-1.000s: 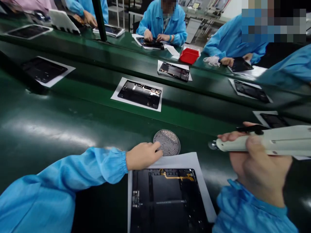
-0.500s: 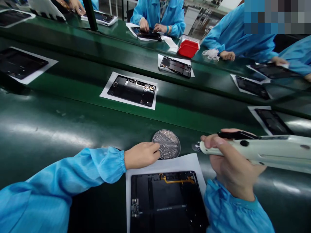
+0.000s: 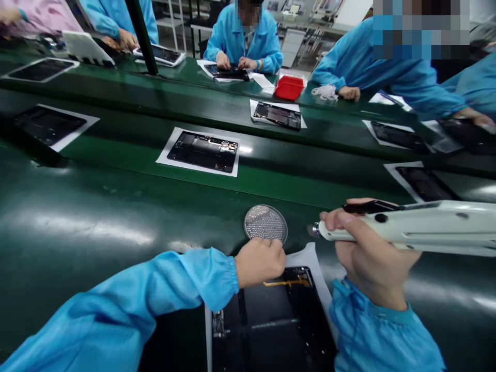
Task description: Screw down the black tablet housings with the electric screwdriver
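Observation:
My left hand (image 3: 260, 262) is closed, its fingers curled together over the upper edge of an opened black tablet (image 3: 271, 320). Whatever the fingertips pinch, if anything, is hidden. Just beyond it lies a round dish (image 3: 266, 223) with a surface of small regular dots, its near rim partly covered by the hand. My right hand (image 3: 372, 248) is wrapped around a pale electric screwdriver (image 3: 434, 227), held sideways with its metal tip pointing left, above the bench and apart from the tablet. An orange-yellow flex cable (image 3: 289, 282) runs along the tablet's top, and a white sheet (image 3: 308, 254) lies underneath.
Another opened tablet (image 3: 203, 151) rests on white paper on the green strip ahead, with several more around it. Across the bench (image 3: 116, 206), people in blue sleeves work near a red bin (image 3: 289, 87). A dark post (image 3: 141, 36) rises at upper left.
My left hand has moved right and nearer, from the dish's left edge to over the tablet's top edge. My right hand keeps the screwdriver in nearly the same place. The view has tilted up slightly.

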Tool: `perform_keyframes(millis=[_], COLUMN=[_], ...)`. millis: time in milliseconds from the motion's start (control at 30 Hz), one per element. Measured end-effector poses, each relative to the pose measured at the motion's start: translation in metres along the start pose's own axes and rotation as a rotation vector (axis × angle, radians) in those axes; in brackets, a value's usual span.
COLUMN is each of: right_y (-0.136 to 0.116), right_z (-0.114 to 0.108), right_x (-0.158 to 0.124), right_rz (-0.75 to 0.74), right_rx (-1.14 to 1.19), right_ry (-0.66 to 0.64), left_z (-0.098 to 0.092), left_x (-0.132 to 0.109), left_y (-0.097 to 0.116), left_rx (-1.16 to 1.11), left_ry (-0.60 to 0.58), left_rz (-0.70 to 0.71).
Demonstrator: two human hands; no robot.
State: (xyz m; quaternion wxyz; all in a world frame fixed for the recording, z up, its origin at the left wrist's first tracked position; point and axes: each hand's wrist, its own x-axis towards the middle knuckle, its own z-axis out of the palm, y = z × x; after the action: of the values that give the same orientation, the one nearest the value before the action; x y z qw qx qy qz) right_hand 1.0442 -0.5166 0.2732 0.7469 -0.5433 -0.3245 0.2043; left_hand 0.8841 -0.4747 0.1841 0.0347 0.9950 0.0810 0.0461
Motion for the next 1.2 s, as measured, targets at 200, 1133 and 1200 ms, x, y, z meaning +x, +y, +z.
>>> perform_keyframes(millis=[200, 1133, 1200], right_y=[-0.001, -0.010, -0.016], right_z=[-0.005, -0.016, -0.019], right_x=[-0.001, 0.004, 0.006], right_rz=[-0.053, -0.144, -0.191], right_rx=[0.035, -0.019, -0.032], right_ry=[0.013, 0.029, 0.066], left_z=[-0.018, -0.006, -0.008], left_x=[-0.030, -0.082, -0.080], left_y=[-0.047, 0.013, 0.011], left_rx=[0.071, -0.053, -0.081], left_ry=[-0.048, 0.031, -0.007], left_rz=[0.037, -0.309, -0.346])
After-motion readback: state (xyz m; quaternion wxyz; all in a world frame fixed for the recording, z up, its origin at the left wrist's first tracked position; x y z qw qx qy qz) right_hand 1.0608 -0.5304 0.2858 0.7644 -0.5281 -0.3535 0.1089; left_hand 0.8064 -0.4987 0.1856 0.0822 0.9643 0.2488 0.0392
